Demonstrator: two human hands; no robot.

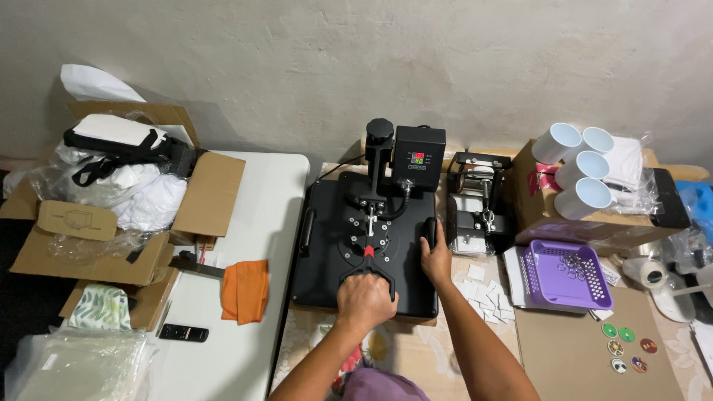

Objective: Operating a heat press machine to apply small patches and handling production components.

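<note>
A matt black metal heat press (356, 245) beside glossy white ceramic mugs (583, 167), a purple plastic basket (568, 275), brown cardboard boxes (111, 223), orange cloth (245, 289) and a smooth white table (238, 349); rough plastered wall (371, 59) behind.

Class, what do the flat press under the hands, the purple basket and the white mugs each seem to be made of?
Flat press: likely metal, matte black coating; rigid flat plate with bolts.
Purple basket: plastic, by its moulded lattice walls and even colour.
White mugs: probably glazed ceramic; smooth, slightly glossy, thick rims.
Left hand grips the handle; right hand rests on the plate's edge.
</note>
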